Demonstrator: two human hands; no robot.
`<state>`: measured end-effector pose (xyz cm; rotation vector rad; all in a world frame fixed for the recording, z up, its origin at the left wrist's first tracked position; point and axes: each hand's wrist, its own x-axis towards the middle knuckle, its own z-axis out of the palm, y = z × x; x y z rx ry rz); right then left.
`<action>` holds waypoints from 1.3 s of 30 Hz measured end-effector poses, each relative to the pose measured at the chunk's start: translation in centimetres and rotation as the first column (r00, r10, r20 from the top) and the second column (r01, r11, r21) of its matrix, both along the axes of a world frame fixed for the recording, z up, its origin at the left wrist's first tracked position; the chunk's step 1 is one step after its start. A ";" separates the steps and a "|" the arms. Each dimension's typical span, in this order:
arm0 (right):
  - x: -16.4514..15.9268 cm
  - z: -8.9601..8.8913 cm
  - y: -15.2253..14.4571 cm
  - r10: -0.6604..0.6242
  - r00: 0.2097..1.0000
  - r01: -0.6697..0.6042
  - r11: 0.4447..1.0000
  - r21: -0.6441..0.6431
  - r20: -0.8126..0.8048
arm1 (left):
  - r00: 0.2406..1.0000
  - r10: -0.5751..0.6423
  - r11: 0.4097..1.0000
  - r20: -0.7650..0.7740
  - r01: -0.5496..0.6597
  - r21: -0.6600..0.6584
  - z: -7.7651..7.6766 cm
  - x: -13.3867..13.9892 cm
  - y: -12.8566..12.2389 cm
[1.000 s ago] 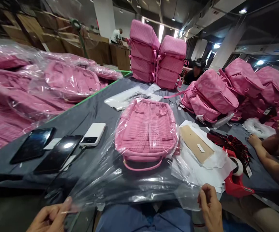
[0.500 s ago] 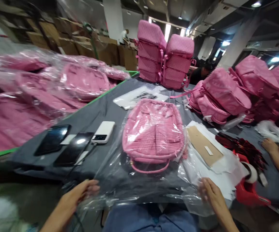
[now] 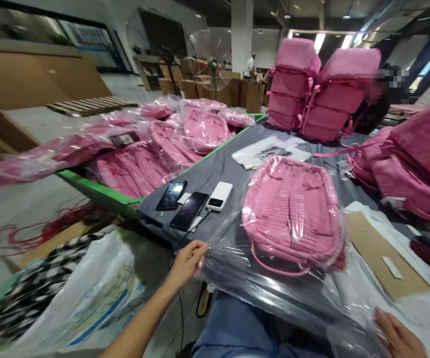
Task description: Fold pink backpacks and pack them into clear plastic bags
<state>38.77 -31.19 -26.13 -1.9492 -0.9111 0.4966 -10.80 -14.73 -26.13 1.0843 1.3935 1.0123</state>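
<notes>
A pink backpack (image 3: 293, 214) lies inside a clear plastic bag (image 3: 267, 283) on the grey-covered table, its handle loop toward me. My left hand (image 3: 188, 261) pinches the left corner of the bag's near edge, fingers closed. At the lower right, my right hand (image 3: 399, 333) grips the other end of that edge, fingers pressed together. The film between both hands is stretched flat along the table's front edge. Beside the bag on the right lies a brown cardboard piece (image 3: 384, 253) on white sheets.
Two phones (image 3: 189, 211) and a white power bank (image 3: 219, 196) with a cable lie left of the bag. A green-edged bin (image 3: 99, 189) holds bagged pink backpacks. Stacked pink backpacks (image 3: 297, 84) stand at the back, more at right. A person (image 3: 250, 64) stands far off.
The view has swung left, bringing the floor and a pallet into sight. Both hands still hold the bag's near edge, which now looks tauter. The red tape dispenser has left the view.
</notes>
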 end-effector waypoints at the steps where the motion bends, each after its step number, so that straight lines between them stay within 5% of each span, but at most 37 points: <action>1: -0.5 0.5 0.0 -0.018 0.999 0.018 1.000 -0.010 -0.045 | 0.999 -0.001 1.000 0.051 0.003 -0.029 -0.3 -0.2 0.3; 4: -1.4 1.1 -1.3 -0.045 0.999 0.043 0.998 -0.053 -0.024 | 0.997 0.030 0.999 0.067 -0.028 -0.021 -1.4 -1.6 0.7; 6: -1.3 1.0 -2.7 -0.081 0.969 0.078 0.997 0.019 0.232 | 0.989 0.065 0.985 -0.134 -0.042 0.169 -2.4 -3.1 0.6; 9: -0.4 0.7 -4.7 -0.023 0.765 -0.073 0.990 0.123 0.644 | 0.828 0.171 0.806 -0.534 0.194 0.559 -3.4 -5.5 0.1; 11: 0.2 0.8 -5.1 0.183 0.673 -0.298 0.954 0.036 0.716 | 0.713 0.160 0.656 -0.683 0.440 0.613 -3.5 -6.4 -0.3; 13: 0.5 1.3 -4.8 0.360 0.669 -0.447 0.894 -0.036 0.650 | 0.673 0.047 0.590 -0.738 0.578 0.564 -3.1 -6.4 -0.5; 16: -0.1 2.6 -3.7 0.368 0.815 -0.421 0.907 0.022 0.449 | 0.735 -0.123 0.655 -0.667 0.565 0.502 -1.8 -5.7 0.0; 20: -2.2 3.5 -1.8 0.144 0.965 -0.192 0.957 0.216 0.219 | 0.893 -0.203 0.825 -0.402 0.377 0.421 -0.4 -4.8 1.1; 23: -4.3 3.2 0.4 -0.064 0.991 0.023 0.945 0.326 0.115 | 0.961 -0.086 0.914 -0.263 0.181 0.363 -0.1 -3.7 1.6; 27: -6.4 3.2 4.4 -0.216 0.976 0.213 0.874 0.437 -0.043 | 0.976 0.167 0.931 -0.136 -0.111 0.348 0.1 -0.9 2.6; 32: -7.0 3.7 7.0 -0.211 0.965 0.248 0.928 0.278 -0.157 | 0.968 0.139 0.943 -0.211 -0.064 0.327 0.7 1.7 4.8; 35: -7.0 3.8 6.8 -0.224 0.954 0.275 0.916 0.292 -0.197 | 0.845 0.354 0.818 -0.402 -0.071 0.571 1.1 3.0 4.3; 37: -7.0 3.9 6.5 -0.227 0.949 0.288 0.906 0.310 -0.219 | 0.746 0.490 0.605 -0.452 0.082 0.792 1.8 4.5 3.2; 39: -7.1 4.0 6.3 -0.226 0.946 0.293 0.900 0.321 -0.232 | 0.729 0.444 0.395 -0.521 0.362 0.844 2.8 6.2 1.8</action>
